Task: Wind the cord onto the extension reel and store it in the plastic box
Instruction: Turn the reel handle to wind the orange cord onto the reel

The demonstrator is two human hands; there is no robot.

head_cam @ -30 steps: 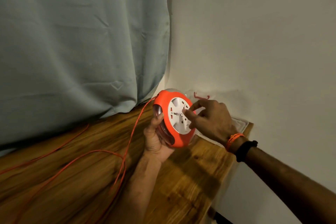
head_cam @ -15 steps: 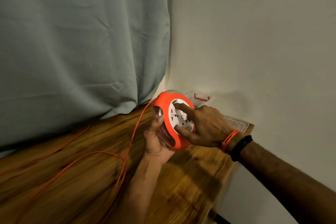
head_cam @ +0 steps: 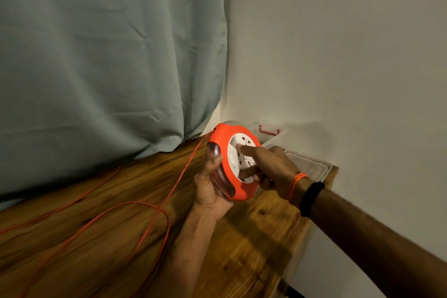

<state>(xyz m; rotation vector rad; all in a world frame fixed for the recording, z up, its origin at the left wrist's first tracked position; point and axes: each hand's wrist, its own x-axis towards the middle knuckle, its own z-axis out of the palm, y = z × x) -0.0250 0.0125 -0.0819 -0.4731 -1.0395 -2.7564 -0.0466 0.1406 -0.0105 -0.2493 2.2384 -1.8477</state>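
At frame centre over the tabletop (head_cam: pixel 254 237), left hand (head_cam: pixel 210 189) clamped on the reel (head_cam: pixel 221 150), right hand (head_cam: pixel 268 167) fingers (head_cam: pixel 244 149) spread on its white face, cord (head_cam: pixel 154 210) mostly loose lower left, box (head_cam: pixel 312 164) behind, winding unfinished.

Two bare forearms enter from the lower part of the frame, neither covered by any sleeve. The left hand (head_cam: pixel 210 192) at lower centre wears nothing: no ring, band or watch shows on it or on its wrist. The right hand (head_cam: pixel 272 167), right of centre, carries two things at the wrist. Nearer the knuckles sits an orange thread bracelet (head_cam: pixel 296 182), made of several thin braided strands with small knots. Just behind it, further up the arm, lies a plain black band (head_cam: pixel 310 197), smooth, matte and wider than the thread.
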